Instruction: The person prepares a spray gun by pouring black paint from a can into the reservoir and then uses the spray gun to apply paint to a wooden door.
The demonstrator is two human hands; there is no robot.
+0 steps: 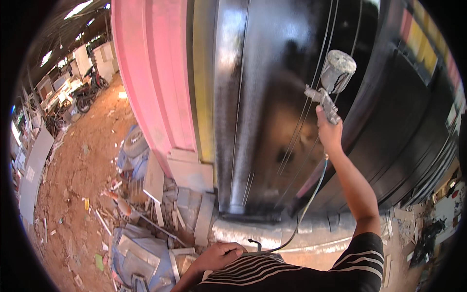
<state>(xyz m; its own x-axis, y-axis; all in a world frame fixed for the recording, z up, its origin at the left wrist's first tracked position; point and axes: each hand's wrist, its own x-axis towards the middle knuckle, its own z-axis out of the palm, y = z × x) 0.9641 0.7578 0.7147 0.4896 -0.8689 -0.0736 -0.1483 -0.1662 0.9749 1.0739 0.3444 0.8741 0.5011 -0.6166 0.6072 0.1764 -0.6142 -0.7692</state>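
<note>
My right hand [331, 131] is wrapped round the handle of a metal spray gun [322, 101], raised at the upper right. A paint-spattered silver cup [339, 68] sits on top of the gun. Its nozzle points left at a glossy black panel [272, 121], and a faint mist shows in front of it. From the gun's handle an air hose [305, 207] curves down to my left hand [221, 255], which is closed round it close to my striped shirt. The panel's wet-looking surface mirrors light and brown patches.
Left of the black panel stand a yellow strip [204, 97] and a pink ribbed wall [155, 73]. Scrap boards [189, 176], a tyre [135, 142] and a blue sheet [146, 258] litter the dirt floor at left. A motorbike [90, 92] is parked farther back.
</note>
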